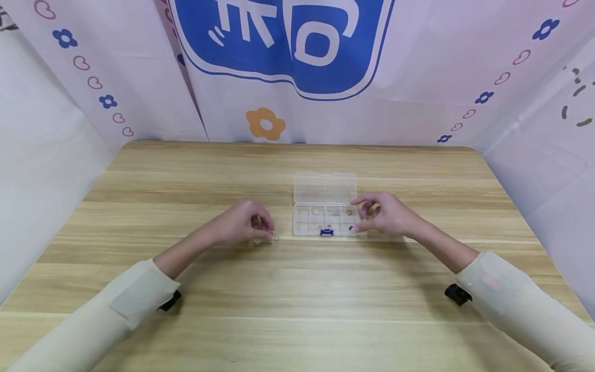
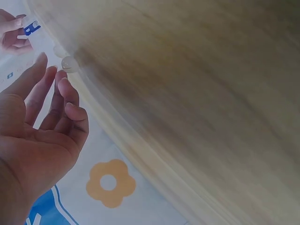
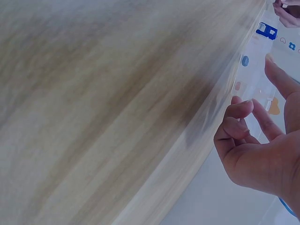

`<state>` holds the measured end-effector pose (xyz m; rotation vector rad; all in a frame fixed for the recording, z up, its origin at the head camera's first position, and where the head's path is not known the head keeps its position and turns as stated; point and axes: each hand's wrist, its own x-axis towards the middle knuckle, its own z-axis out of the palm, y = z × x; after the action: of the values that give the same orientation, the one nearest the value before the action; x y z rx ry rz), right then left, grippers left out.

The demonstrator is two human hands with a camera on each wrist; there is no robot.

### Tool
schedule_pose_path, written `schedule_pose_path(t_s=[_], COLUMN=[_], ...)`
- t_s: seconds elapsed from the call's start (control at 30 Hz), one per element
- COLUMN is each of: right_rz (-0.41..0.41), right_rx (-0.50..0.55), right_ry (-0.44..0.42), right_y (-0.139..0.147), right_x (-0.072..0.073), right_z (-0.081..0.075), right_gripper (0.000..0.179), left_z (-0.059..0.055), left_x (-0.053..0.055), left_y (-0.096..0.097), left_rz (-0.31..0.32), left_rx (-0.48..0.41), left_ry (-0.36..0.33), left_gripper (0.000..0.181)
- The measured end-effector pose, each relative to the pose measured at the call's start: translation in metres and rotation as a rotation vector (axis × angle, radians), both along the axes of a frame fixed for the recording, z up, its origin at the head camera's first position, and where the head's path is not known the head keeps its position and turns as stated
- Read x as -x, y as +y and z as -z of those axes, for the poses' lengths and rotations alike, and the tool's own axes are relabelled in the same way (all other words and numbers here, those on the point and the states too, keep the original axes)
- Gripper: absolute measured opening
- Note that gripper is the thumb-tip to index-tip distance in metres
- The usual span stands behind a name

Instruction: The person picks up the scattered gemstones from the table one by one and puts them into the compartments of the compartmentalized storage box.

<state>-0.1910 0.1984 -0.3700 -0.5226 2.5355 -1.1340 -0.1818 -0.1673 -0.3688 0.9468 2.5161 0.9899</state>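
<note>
A clear plastic compartment box [image 1: 309,228] lies on the table with its lid [image 1: 325,188] folded back. Its front carries a blue latch [image 1: 327,232], and several small pieces sit in the compartments, among them a dark blue one [image 3: 245,61]. My right hand [image 1: 389,214] holds the box's right end, index finger by the hinge and thumb at the front corner. Left of the box, my left hand [image 1: 243,221] hovers low, thumb and fingers apart, fingertips beside two small clear round pieces. One clear piece [image 2: 69,64] is just past the fingertips; the other clear piece [image 2: 58,50] is behind it.
The wooden table [image 1: 297,310] reaches back to a printed cloth [image 1: 400,119] hung behind it, with more white cloth at both sides. Black wrist devices [image 1: 457,294] hang under both sleeves.
</note>
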Motion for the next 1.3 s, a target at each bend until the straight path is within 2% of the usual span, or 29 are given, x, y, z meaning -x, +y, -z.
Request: schedule_pose_path(t_s=[0.7, 1.3], right_rz=[0.006, 0.003], right_rx=[0.006, 0.009], right_ry=[0.004, -0.003], right_y=[0.0, 0.0], right_x=[0.001, 0.001], right_z=[0.0, 0.0], right_gripper=[0.063, 0.063], left_z=[0.001, 0.002], left_x=[0.0, -0.002], left_y=[-0.01, -0.016], left_rz=[0.02, 0.025], left_rx=[0.026, 0.039], left_ry=[-0.025, -0.055], left_gripper=[0.018, 0.012])
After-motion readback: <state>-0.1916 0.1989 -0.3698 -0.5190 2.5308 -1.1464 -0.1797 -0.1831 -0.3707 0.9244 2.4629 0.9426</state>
